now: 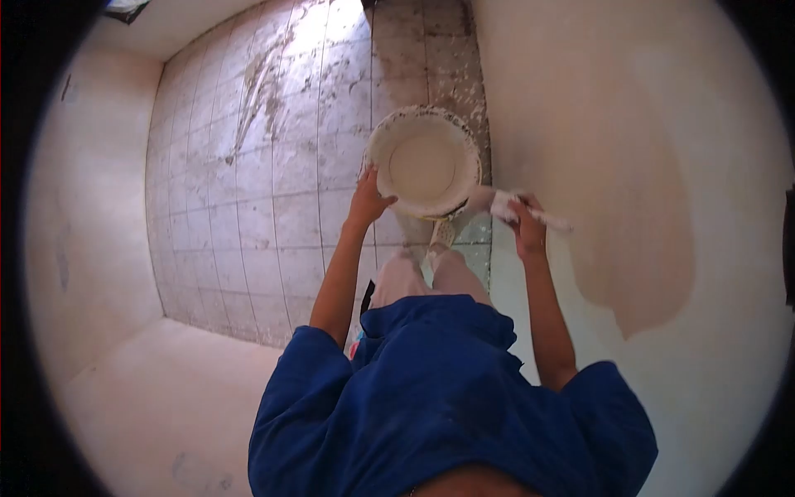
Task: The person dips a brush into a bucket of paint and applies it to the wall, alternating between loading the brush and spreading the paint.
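Note:
A round, pale bucket with a splattered rim holds a smooth off-white mix. My left hand grips its left side, thumb over the near rim and fingers around the outer wall. Just right of the bucket, my right hand is closed around a white-smeared brush. The brush's handle sticks out to the right past my fingers, and its blurred head points left toward the bucket's rim. My legs and one speckled shoe show below the bucket.
A wall rises close on my right, with a large darker, damp-looking patch. The tiled floor is stained and spattered. Another pale wall stands at the left, and bright light falls on the far tiles.

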Tool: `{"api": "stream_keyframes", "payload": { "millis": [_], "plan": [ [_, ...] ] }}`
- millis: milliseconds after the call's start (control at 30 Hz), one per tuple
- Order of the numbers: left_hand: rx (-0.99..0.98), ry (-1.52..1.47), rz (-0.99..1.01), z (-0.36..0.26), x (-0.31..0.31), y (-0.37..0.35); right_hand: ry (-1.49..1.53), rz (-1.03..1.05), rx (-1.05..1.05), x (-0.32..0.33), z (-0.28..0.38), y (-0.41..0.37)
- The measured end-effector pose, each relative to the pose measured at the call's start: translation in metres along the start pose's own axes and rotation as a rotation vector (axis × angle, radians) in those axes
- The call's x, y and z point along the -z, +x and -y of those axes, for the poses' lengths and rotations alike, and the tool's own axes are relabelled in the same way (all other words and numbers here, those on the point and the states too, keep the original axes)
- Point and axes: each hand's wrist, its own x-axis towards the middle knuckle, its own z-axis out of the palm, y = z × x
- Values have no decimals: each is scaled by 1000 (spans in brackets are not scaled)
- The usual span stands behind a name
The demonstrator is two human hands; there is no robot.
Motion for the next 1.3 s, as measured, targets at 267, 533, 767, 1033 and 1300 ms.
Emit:
{"api": "stream_keyframes", "payload": {
  "millis": [267,533,767,1033,1300],
  "plan": [
    [74,39,38,20,-15,21,-710,390,336,-73,-60,157],
    [89,50,-8,26,-16,14,-839,478,40,-117,-162,213],
    [122,109,25,31,-11,12,-845,395,88,-130,-181,206],
    [22,171,21,37,-6,15,-1018,187,604,-126,-120,98],
    [-92,217,124,42,4,26,-970,-69,603,-128,-135,42]
  ]
}}
